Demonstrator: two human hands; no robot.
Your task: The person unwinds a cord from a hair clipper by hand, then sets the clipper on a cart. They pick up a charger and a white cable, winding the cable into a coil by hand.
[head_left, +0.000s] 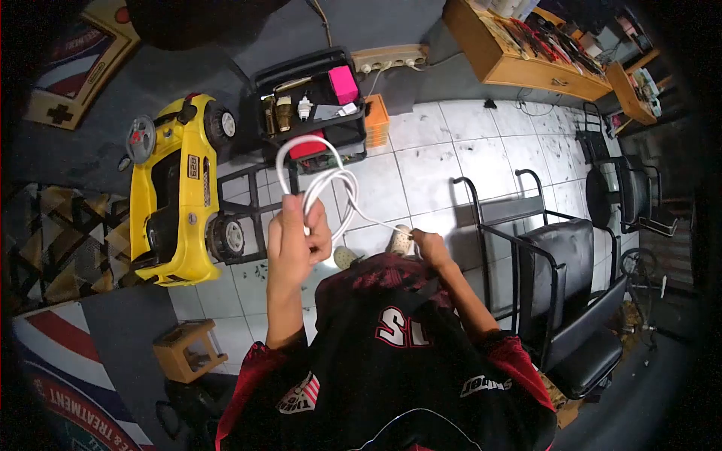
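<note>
A white cable (pixel 344 174) hangs in loose loops from my left hand (pixel 299 239), whose fingers are closed around it in front of my chest. One strand runs from the loops to the right, down to my right hand (pixel 430 248), which pinches it near its end. The tip of the cable is too small to make out. Behind the loops stands a black trolley (pixel 352 139), its top tray holding a white plug adapter (pixel 304 107), a pink box (pixel 344 85) and some metal clippers (pixel 283 114).
A yellow toy car (pixel 192 240) stands at the left. Black-framed chairs (pixel 556 259) are on the right, and a wooden drawer cabinet (pixel 526 71) is at the top right. An orange crate stack (pixel 377 120) adjoins the trolley. A small wooden stool (pixel 174 353) is lower left.
</note>
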